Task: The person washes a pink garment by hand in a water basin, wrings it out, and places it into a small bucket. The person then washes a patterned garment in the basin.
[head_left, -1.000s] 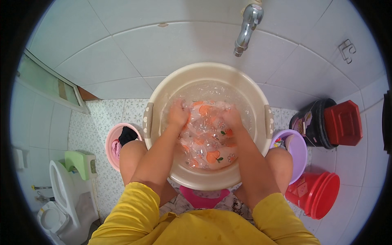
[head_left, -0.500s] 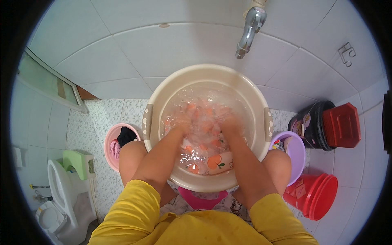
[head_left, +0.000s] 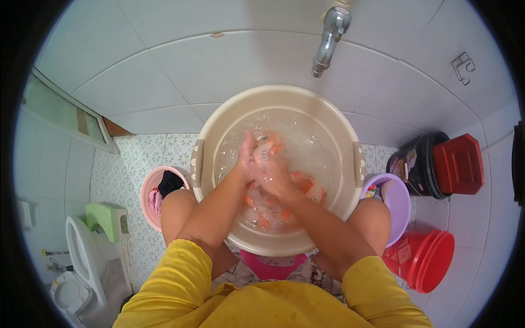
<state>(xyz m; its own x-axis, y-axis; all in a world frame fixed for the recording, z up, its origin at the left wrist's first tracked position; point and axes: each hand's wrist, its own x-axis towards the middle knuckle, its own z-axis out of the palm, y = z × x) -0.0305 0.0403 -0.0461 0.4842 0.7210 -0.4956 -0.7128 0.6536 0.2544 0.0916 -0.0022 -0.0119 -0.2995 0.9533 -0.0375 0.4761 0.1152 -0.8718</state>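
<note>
A large cream basin (head_left: 279, 94) of water stands between my knees. In it lies a wet white cloth (head_left: 309, 188) with an orange fruit print, partly under water; its exact kind does not show. Near the middle of the basin my two hands press together on a bunched part of this cloth. My left hand (head_left: 246, 157) holds its left side, fingers pointing away from me. My right hand (head_left: 276, 176) closes round the bunch from the right, and a fold sticks out beyond it. The hands hide part of the cloth between them.
A pink tub (head_left: 146, 191) with dark and pink clothes stands at left, near a green stool (head_left: 104, 220) and a white toilet (head_left: 82, 246). At right are a purple tub (head_left: 402, 205), a red bucket (head_left: 432, 262) and a black bucket (head_left: 418, 164). A tap (head_left: 328, 41) juts from the wall.
My hands, blurred and apart in splashing water before, have come together on the bunched cloth. The cloth has shifted and gathered, and the water on the right is calmer.
</note>
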